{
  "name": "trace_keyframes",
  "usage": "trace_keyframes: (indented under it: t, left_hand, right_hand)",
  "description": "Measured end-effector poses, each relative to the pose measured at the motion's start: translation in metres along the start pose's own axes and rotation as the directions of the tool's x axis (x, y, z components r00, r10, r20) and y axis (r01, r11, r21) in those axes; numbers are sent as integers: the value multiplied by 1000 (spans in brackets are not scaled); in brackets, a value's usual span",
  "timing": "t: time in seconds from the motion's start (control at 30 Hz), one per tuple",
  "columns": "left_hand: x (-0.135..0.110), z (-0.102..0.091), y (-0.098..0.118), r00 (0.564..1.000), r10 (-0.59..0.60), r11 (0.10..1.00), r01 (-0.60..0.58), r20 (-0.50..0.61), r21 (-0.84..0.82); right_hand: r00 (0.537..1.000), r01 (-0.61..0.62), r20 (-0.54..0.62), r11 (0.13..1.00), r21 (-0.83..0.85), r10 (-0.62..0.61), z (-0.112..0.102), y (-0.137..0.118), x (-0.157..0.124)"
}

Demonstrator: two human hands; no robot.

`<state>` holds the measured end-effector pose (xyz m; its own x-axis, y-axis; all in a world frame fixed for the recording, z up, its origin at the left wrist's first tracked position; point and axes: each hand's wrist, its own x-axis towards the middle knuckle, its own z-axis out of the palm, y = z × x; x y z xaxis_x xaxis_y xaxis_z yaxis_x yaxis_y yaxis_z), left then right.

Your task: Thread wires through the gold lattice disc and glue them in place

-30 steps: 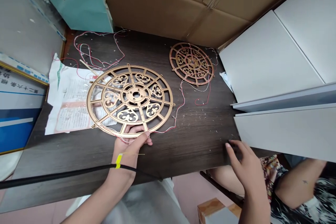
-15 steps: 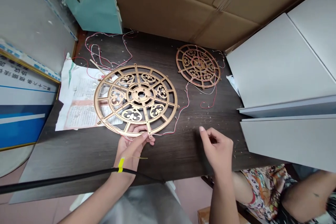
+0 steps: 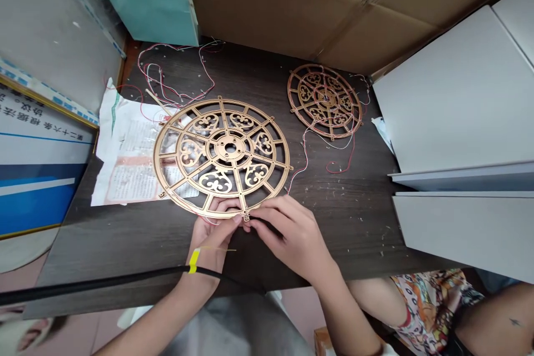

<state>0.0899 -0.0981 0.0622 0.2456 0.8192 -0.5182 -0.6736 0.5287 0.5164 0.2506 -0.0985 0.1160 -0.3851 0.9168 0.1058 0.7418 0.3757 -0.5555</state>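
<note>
A large gold openwork wheel frame lies flat on the dark wooden table. My left hand grips the wheel's near rim, fingers under it and thumb on top. My right hand has its fingers pinched together at the same rim tab, right next to the left thumb; what it pinches is too small to make out. A thin red and white wire runs from that rim to a smaller copper-coloured wheel at the back right.
Loose red and white wires lie at the back left beside a printed paper sheet. White boards crowd the right side, cardboard the back. A black cable crosses my left wrist. Another person's patterned clothing shows lower right.
My right hand has moved left from the table's front right edge to the near rim of the large wheel and closed into a pinch. The left hand kept its grip.
</note>
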Motion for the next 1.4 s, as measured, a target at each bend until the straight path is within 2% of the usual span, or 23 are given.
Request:
trace_keyframes:
  t: [0.23,0.4,0.53,0.6,0.67,0.83,0.97,1.13,1.23,1.4]
  left_hand:
    - [2,-1,0,999,-19,1000,19,28,-8]
    - [2,-2,2,999,-35,999,35,19,5]
    - [1,-3,2,998,-62,998,62,1,24]
    - [1,-1,3,998,-63,997,64,-15,45]
    - [1,2,4,998,-51,996,53,-33,70]
    - [0,5,5,997,-46,995,51,-55,91]
    - [0,4,4,996,-51,993,58,-72,103]
    - [0,2,3,999,-35,997,37,-29,74]
    - [0,2,4,998,-51,996,53,-38,70]
    - [0,4,7,996,-69,995,73,-57,71]
  right_hand:
    - [997,-18,70,999,-46,21,2,5,6]
    - [983,-154,123,974,169,135,-9,-7,14]
    - [930,-350,222,895,278,294,-17,-16,21]
    - [884,-439,307,851,288,352,-18,-17,25]
    - [857,-481,345,834,270,383,-17,-18,28]
    - [834,-513,350,833,205,427,-16,-19,33]
    - [820,-538,368,810,234,438,-16,-20,33]
    - [805,-555,383,803,218,452,-14,-23,33]
    - [787,-579,414,779,240,458,-14,-23,33]
    - [772,-599,403,774,204,491,-14,-20,31]
